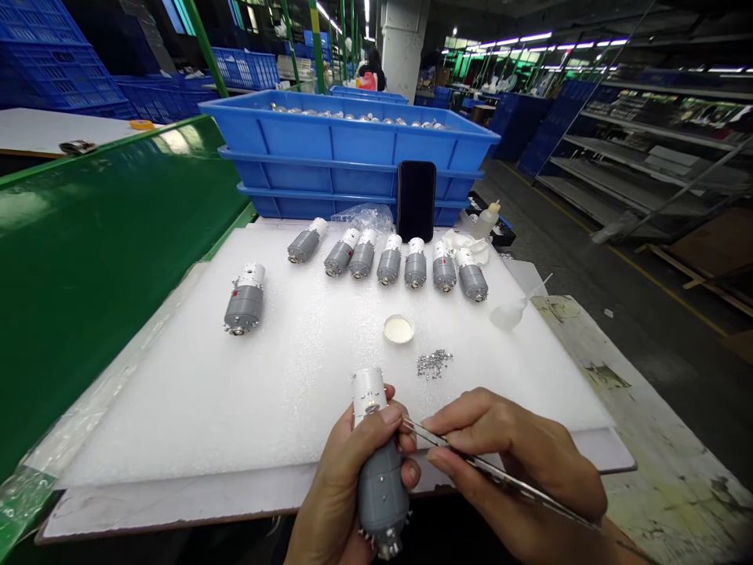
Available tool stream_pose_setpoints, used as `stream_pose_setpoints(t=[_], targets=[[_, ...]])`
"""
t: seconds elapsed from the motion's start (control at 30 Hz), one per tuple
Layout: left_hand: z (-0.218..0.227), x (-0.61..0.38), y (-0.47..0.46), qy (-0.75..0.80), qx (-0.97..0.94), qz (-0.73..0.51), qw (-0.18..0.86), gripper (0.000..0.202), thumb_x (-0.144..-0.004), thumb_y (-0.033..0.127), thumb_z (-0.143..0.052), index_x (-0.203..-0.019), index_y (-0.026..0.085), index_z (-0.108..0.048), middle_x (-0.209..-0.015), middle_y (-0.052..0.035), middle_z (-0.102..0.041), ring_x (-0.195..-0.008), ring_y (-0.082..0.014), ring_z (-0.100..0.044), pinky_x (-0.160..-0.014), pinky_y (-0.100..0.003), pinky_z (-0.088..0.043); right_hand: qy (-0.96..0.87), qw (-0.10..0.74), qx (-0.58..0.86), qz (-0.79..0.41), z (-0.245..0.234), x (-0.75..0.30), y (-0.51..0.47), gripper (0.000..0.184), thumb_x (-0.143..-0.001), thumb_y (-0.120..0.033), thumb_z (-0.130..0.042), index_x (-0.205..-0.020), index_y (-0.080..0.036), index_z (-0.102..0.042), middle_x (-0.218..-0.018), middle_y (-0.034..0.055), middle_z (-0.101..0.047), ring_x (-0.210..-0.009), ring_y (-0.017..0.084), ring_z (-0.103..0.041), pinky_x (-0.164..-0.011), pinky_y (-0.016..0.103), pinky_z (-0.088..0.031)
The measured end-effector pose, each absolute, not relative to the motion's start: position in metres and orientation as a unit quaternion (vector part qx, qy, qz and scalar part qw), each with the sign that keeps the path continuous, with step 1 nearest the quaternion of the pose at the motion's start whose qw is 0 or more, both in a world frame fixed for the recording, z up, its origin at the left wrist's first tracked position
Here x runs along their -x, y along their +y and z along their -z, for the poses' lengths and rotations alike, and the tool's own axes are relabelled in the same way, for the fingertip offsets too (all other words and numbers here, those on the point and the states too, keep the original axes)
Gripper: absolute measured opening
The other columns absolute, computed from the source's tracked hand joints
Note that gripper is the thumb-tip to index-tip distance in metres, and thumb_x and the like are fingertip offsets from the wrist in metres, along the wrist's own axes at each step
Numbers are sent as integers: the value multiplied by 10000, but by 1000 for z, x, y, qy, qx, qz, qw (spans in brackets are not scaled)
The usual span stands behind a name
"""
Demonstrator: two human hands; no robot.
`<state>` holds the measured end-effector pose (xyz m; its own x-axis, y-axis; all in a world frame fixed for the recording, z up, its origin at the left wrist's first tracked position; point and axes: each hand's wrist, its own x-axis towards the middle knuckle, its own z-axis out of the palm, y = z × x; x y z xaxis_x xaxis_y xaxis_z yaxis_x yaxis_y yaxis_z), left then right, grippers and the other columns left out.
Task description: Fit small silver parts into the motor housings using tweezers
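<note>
My left hand (347, 463) is wrapped round a grey and white model spacecraft (382, 482), its white end pointing away from me and its grey end toward me. Pinched in my right hand (518, 463) are metal tweezers (482, 465). Their tips are close to the model's side, by my left fingertips; whether they grip a part is too small to tell. Beyond the hands lies a small pile of tiny silver parts (434, 363). Left of the pile sits a shallow round dish (398, 329) with a whitish content.
Several similar models (415, 263) lie in a row across the white foam sheet (176, 392); another model (244, 300) is at the left. Behind them, a phone (416, 200) leans against stacked blue bins (353, 141). A translucent squeeze bottle (509, 314) lies at the right.
</note>
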<state>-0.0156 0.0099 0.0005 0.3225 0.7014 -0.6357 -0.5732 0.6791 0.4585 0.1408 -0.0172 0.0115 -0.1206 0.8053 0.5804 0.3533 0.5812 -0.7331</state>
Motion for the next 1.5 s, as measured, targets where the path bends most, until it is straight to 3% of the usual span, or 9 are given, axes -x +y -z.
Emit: stream_pose_setpoints(t=[0.93,1.03,1.13,1.27,1.37,1.5], targets=[[0,11,6,473,-85,-419,770,260,-745,188,-846,-961,173,-703,-680,19,-726,-534,-116,-645,-547,-205,-563,-720,525,418,-177,-2,-139,-21,261,-851,42,-662,-957,-197,-666,-834,28,-790,-817,145,-779,-724,191,-634],[0,10,7,465,-90,-425,771,300,-741,202,-850,-994,160,-694,-702,10,-724,-525,-105,-635,-554,-196,-562,-650,557,453,-249,2,-137,-21,204,-871,-23,-699,-884,-222,-659,-830,1,-781,-745,120,-763,-655,175,-610],[2,10,7,440,-97,-429,783,310,-758,244,-844,-1000,158,-670,-694,8,-694,-506,-100,-600,-529,-196,-536,-516,594,470,-401,9,-138,-18,141,-900,-165,-739,-810,-224,-649,-844,-7,-753,-556,61,-649,-510,156,-527],[3,16,6,422,-111,-412,800,322,-801,297,-820,-1044,158,-661,-724,-6,-676,-502,-94,-548,-509,-203,-505,-391,584,444,-555,13,-143,-10,216,-892,-307,-774,-764,-206,-634,-799,-16,-680,-475,29,-518,-434,156,-405],[6,21,4,416,-137,-405,802,317,-825,332,-803,-1060,163,-671,-752,-14,-669,-515,-93,-541,-530,-210,-504,-355,574,441,-592,11,-144,-5,279,-865,-351,-794,-727,-190,-613,-742,-29,-634,-438,11,-460,-414,157,-334],[10,27,3,415,-169,-396,802,369,-833,426,-788,-1080,177,-677,-755,-13,-659,-515,-101,-547,-555,-231,-508,-423,553,469,-544,9,-148,3,336,-880,-414,-739,-709,-204,-539,-692,-43,-586,-422,41,-430,-380,187,-311]])
